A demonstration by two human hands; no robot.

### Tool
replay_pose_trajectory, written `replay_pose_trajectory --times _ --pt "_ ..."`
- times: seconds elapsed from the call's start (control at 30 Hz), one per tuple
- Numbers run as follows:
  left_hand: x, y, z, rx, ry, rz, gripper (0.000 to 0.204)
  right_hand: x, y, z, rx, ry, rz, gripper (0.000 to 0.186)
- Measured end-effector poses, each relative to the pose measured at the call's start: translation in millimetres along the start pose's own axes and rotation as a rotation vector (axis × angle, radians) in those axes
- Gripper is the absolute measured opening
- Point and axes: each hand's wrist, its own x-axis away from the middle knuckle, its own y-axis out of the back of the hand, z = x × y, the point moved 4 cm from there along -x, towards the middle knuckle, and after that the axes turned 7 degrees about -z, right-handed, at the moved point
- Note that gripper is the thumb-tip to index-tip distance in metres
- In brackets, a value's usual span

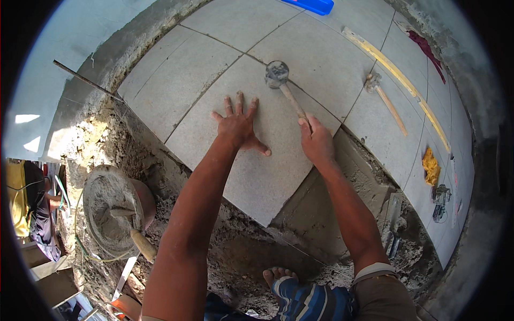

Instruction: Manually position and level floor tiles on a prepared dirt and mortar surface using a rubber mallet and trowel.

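Left hand (235, 127) flat on tile (267, 182), grip spread; right hand (317, 143), grip wrapped round mallet (277, 76) over tile's far-right edge. I'd tap lightly, keeping edges flush.

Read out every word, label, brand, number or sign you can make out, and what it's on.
No text can be read.
Mallet in the right hand: no lettering visible.
Yellow strip and blue object: any marks are too small or blurred.
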Motion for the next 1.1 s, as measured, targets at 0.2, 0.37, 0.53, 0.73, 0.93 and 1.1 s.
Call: replay_pose_trajectory --times 0.2,0.37,0.53,0.73,0.93,1.1 --pt "-1 0 1 0.019 -0.001 -0.012 0.163 35 27 -15 -0.006 -0.015 -0.049 0.039" --pt "-2 0 0 0.014 -0.014 -0.016 0.163 58 40 -32 0.044 -0.012 -0.09 0.04" --pt "0 -1 0 0.02 -0.011 -0.017 0.163 87 52 -37 -0.006 -0.01 -0.084 0.041" --pt "-1 -2 1 0.027 -0.012 -0.022 0.164 127 67 -43 0.018 -0.041 -0.072 0.041" --pt "-3 -5 2 0.037 -0.013 -0.026 0.164 169 72 -42 0.026 -0.129 -0.002 0.039" --pt "-3 -4 -1 0.035 -0.016 -0.043 0.165 185 67 -40 -0.048 -0.074 -0.041 0.039"
